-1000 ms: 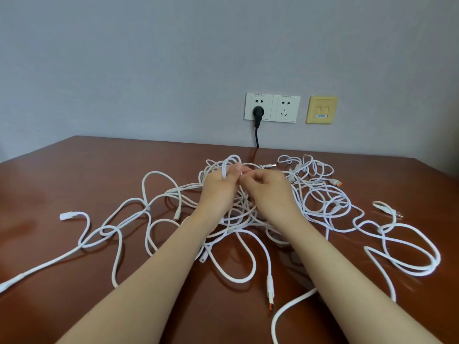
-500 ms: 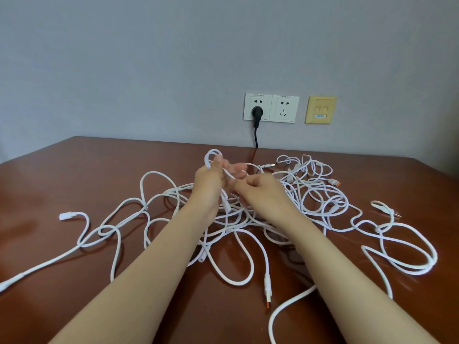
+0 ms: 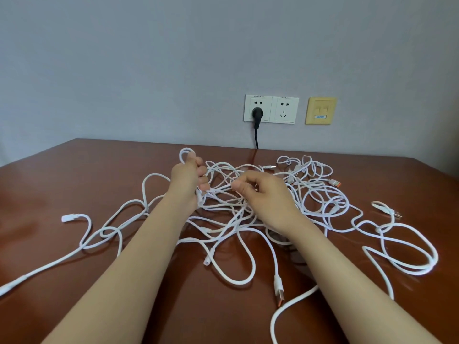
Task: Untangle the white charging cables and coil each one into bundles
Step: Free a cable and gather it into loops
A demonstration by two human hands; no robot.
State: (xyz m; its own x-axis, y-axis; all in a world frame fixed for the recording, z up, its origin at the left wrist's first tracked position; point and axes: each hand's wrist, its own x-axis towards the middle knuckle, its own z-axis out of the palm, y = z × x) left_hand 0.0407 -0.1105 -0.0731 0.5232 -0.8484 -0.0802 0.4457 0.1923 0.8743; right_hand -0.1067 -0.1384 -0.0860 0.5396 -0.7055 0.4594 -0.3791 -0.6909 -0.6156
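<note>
Just above the left grip (image 3: 188, 177) arcs a cable loop (image 3: 181, 156) — tangle (image 3: 320, 194) beneath.

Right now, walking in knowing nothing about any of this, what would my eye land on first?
First, the sprawling tangle of white charging cables spread across the middle of the brown table. Next, the two bare hands working in it: the left hand grips a raised loop, the right hand pinches a strand beside it. Behind, a black plug sits in the wall socket.

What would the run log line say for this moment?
stage: untangling | left hand: grips cable loop | right hand: pinches strand | cables: tangled on table, none coiled
</note>
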